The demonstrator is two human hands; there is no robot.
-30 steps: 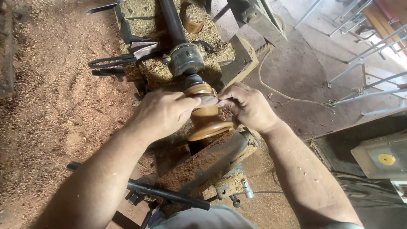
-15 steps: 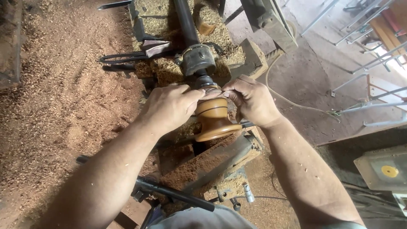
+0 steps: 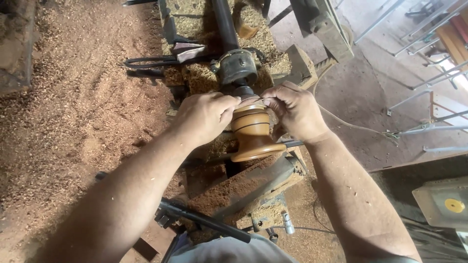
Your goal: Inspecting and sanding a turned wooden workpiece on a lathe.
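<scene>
Turned wooden piece (image 3: 253, 134), tan with dark grooves and a flared base, sits mounted on the lathe spindle (image 3: 237, 68), directly between both hands. Left hand (image 3: 204, 117) and right hand (image 3: 296, 111) each pinch one end of a thin wire (image 3: 253, 99) drawn across the piece's upper end, fingers clenched. Sawdust (image 3: 78, 107) covers the floor to the left.

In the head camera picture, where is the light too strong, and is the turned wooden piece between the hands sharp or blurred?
Head view: glare washes out the upper right corner by the metal frames; the wooden piece looks fairly sharp, with soft daylight and only light shadow under the left hand and right hand.
</scene>
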